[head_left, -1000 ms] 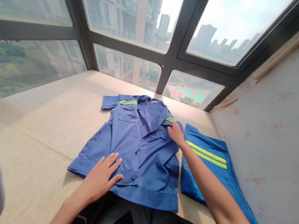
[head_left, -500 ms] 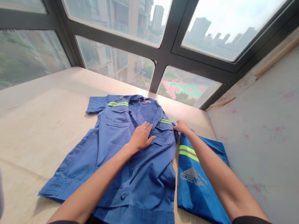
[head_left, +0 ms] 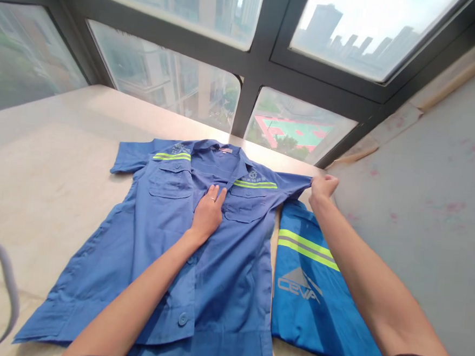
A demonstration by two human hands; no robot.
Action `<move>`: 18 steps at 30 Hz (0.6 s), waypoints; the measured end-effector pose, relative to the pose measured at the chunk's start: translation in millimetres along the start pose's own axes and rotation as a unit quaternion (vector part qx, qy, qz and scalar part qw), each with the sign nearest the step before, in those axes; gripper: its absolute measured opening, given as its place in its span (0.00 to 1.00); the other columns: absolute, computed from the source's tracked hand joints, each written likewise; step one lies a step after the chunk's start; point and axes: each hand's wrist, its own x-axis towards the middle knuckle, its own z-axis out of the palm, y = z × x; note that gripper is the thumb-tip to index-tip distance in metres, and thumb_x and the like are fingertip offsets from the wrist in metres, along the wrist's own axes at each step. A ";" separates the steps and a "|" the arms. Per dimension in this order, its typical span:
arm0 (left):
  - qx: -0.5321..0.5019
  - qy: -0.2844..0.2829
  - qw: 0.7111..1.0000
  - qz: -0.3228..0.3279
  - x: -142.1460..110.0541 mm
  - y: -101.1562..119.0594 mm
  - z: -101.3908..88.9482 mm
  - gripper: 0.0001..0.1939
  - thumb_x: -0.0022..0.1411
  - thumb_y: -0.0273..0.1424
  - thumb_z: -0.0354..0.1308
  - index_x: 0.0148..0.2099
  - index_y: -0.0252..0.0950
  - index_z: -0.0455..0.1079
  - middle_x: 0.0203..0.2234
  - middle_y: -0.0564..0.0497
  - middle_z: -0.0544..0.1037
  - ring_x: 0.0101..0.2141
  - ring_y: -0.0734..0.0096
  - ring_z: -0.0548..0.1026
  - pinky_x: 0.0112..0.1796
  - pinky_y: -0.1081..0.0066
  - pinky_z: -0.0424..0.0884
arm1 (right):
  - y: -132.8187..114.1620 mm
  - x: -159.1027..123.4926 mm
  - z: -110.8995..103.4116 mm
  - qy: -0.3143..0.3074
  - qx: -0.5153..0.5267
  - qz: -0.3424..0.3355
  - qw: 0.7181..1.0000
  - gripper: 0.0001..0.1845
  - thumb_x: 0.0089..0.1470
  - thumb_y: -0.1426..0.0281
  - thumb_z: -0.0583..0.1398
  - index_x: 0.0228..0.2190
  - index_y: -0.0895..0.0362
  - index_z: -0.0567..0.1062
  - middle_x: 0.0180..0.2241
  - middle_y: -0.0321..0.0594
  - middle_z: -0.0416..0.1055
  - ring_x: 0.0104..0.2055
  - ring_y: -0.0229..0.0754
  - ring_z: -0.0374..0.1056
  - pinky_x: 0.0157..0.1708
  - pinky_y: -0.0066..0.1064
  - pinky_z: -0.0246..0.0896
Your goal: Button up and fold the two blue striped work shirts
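Note:
A blue short-sleeved work shirt (head_left: pixel 168 233) with yellow-green stripes lies front up and spread, its collar toward the window. My left hand (head_left: pixel 209 213) rests flat on its chest by the front opening, fingers stretched out, a ring on one finger. At the far right my right hand (head_left: pixel 323 188) is closed on the end of the right-side sleeve (head_left: pixel 296 183), which is stretched outward and pulled taut. Below that hand lies a folded brighter blue garment (head_left: pixel 293 312) with a striped band and grey lettering; my right forearm covers part of it.
The pale wooden surface (head_left: pixel 50 186) runs back to dark-framed windows (head_left: pixel 266 50). A papered wall (head_left: pixel 434 213) closes off the right side. A grey curved cord or tube (head_left: pixel 9 276) sits at the lower left edge.
My right hand has drawn the bunched sleeve out to the right, so the shoulder and its stripe lie flatter. My left hand stays on the shirt's chest. The view has shifted.

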 end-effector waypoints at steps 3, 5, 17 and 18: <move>0.020 -0.012 0.999 0.045 -2.4 2.3 0.6 0.32 0.61 0.16 0.44 0.66 0.35 0.63 0.67 0.37 0.56 0.67 0.52 0.51 0.62 0.52 0.58 | -6.1 -16.9 2.0 0.006 -0.113 -0.115 0.987 0.27 0.47 0.76 0.54 0.51 0.59 0.65 0.52 0.54 0.60 0.56 0.52 0.58 0.54 0.44 0.55; 0.030 -0.024 0.998 0.050 -3.8 3.0 1.7 0.28 0.63 0.18 0.45 0.62 0.33 0.67 0.65 0.36 0.59 0.67 0.52 0.53 0.63 0.51 0.57 | -14.3 -25.4 6.7 -0.055 -0.212 -0.232 0.948 0.25 0.50 0.77 0.53 0.50 0.59 0.69 0.56 0.54 0.59 0.59 0.55 0.55 0.57 0.48 0.50; 0.027 0.006 1.000 -0.001 -4.8 6.6 2.7 0.27 0.63 0.28 0.50 0.62 0.19 0.61 0.64 0.28 0.59 0.66 0.45 0.55 0.62 0.53 0.59 | -6.3 1.7 25.4 -0.291 -0.488 -0.162 0.807 0.18 0.48 0.78 0.60 0.43 0.60 0.76 0.41 0.53 0.74 0.45 0.53 0.68 0.47 0.46 0.58; 0.028 -0.001 1.000 -0.001 -4.8 6.6 3.0 0.27 0.63 0.28 0.50 0.62 0.19 0.61 0.64 0.29 0.60 0.65 0.45 0.56 0.62 0.54 0.59 | -7.3 4.8 21.0 -0.295 -0.486 -0.161 0.807 0.17 0.48 0.78 0.60 0.42 0.58 0.77 0.42 0.51 0.74 0.46 0.53 0.68 0.48 0.45 0.57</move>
